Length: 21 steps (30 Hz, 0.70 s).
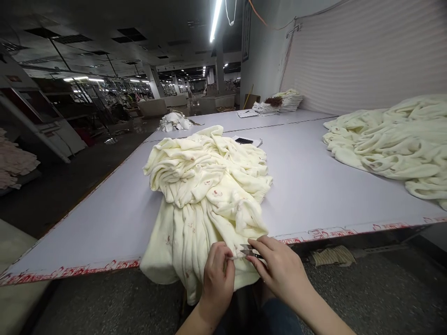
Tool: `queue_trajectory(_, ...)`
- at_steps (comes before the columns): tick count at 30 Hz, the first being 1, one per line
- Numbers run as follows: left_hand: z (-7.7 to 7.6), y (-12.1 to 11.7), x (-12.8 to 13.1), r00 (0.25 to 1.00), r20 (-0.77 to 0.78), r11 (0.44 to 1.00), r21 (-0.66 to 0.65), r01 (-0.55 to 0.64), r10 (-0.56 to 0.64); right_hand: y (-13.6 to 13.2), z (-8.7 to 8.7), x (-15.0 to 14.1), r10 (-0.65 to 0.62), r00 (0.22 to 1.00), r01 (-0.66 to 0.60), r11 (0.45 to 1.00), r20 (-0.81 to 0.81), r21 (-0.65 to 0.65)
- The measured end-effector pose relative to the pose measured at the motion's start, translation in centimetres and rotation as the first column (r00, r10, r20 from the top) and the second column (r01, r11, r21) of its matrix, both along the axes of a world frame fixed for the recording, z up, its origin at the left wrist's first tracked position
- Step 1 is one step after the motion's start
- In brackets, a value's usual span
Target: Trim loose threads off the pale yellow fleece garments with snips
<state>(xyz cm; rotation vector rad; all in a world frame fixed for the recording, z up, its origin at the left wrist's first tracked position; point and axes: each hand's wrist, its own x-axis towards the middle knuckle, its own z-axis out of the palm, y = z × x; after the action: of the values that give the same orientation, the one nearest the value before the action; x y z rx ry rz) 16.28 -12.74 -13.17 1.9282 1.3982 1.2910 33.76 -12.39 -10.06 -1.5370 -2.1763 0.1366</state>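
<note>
A heap of pale yellow fleecy fabric [195,177] with small reddish print lies on the table and hangs over its front edge. My left hand [218,274] is closed, pinching the fabric near its lower edge. In my right hand [277,265] is a pair of small thread snips [248,251], held between thumb and fingers. Their blades point left, close to the pinched fabric. Whether the blades touch the cloth I cannot tell.
The wide pale table [300,186] has red-printed tape along its front edge. More yellow fabric [391,139] is piled at right. A phone [243,140] lies behind the heap. White cloth pieces [174,121] and stacked pieces [279,102] sit farther back.
</note>
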Motion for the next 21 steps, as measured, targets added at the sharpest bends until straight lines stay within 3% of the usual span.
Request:
queue_trajectory(4, -0.3, -0.1, -0.4, 0.994, -0.106, 0.996, 0.088, -0.002, 0.011, 0.3, 0.5, 0.2, 0.054, 0.999, -0.054, 0.996, 0.000, -0.065)
queue_trajectory(7, -0.6, -0.1, -0.5, 0.994, -0.098, 0.993, 0.119, -0.028, 0.040, 0.0, 0.9, 0.2, 0.088, 0.996, -0.089, 0.992, -0.006, -0.091)
queue_trajectory(12, -0.4, -0.2, -0.4, 0.997, -0.065, 0.985, 0.170, -0.040, 0.051, -0.1, 1.1, -0.3, 0.038, 0.996, -0.037, 0.999, 0.086, -0.014)
queue_trajectory(17, -0.2, -0.1, -0.5, 0.994, -0.093, 0.975, 0.222, -0.027, 0.049, 0.6, 1.4, -0.4, 0.048, 0.998, -0.043, 0.991, 0.038, -0.131)
queue_trajectory(21, -0.2, -0.1, -0.6, 0.992, -0.109, 0.970, 0.242, -0.030, 0.057, 0.7, 1.4, -0.3, 0.023, 1.000, -0.022, 0.988, 0.006, -0.150)
